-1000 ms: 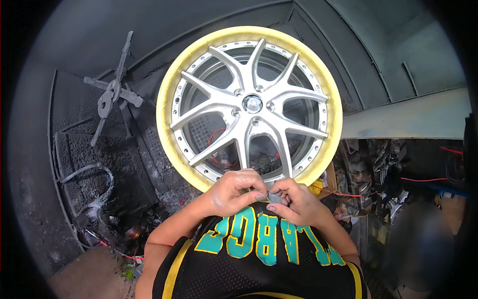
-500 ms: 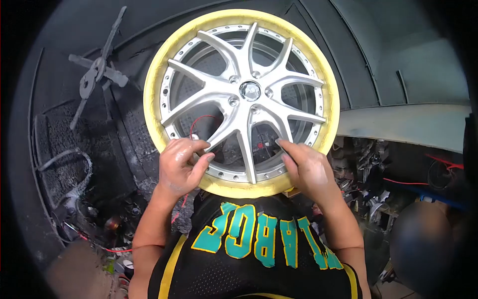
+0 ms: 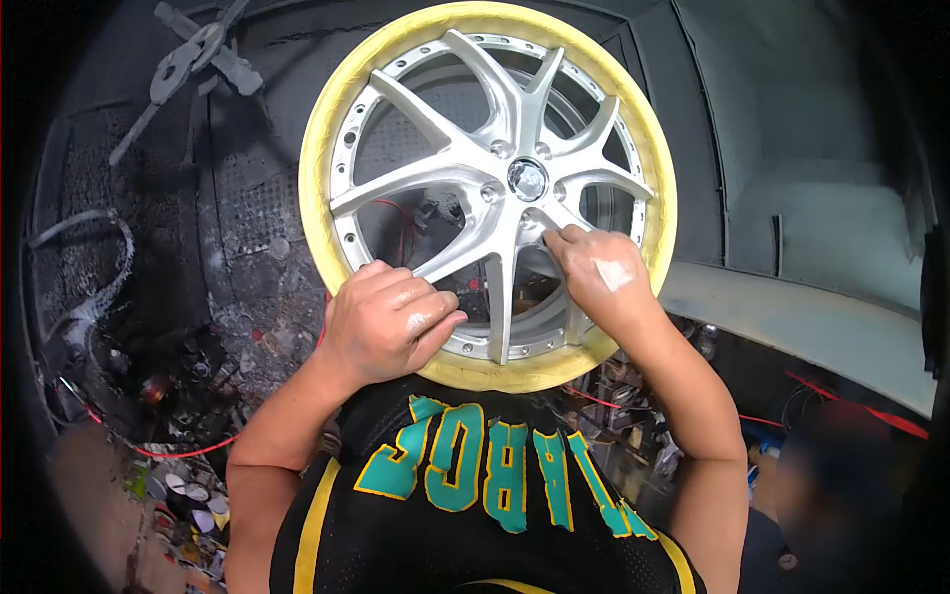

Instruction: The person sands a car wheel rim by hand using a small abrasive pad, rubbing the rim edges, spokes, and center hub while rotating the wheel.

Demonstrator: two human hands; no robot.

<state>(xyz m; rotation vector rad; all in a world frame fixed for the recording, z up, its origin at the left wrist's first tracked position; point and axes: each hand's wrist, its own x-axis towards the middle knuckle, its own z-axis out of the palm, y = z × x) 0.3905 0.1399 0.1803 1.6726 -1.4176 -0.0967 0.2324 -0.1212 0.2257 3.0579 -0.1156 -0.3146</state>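
A silver multi-spoke car wheel (image 3: 503, 297), its outer lip wrapped in yellow masking tape (image 3: 322, 129), fills the upper middle of the view. At its lower left, my left hand (image 3: 396, 319) curls closed over the outer end of a spoke and the rim, thumb reaching inward; its fingertips are hidden. My right hand (image 3: 601, 275) is closed with fingertips pressed on the spoke near a lug hole below the chrome centre cap (image 3: 527, 179). Whether a small piece is under those fingers I cannot make out. A whitish patch marks the back of each hand.
A grey spray-coated metal stand (image 3: 188, 64) is at the upper left. A coiled hose (image 3: 124, 252) lies below it. Red hose (image 3: 188, 450) runs along both sides among clutter. Grey panels (image 3: 802, 129) line the right; a blurred person (image 3: 836, 475) is at lower right.
The wheel shifts slightly up and right in view and appears turned a little. My right hand has moved up from the lower rim toward the hub. My left hand has curled closed at the rim.
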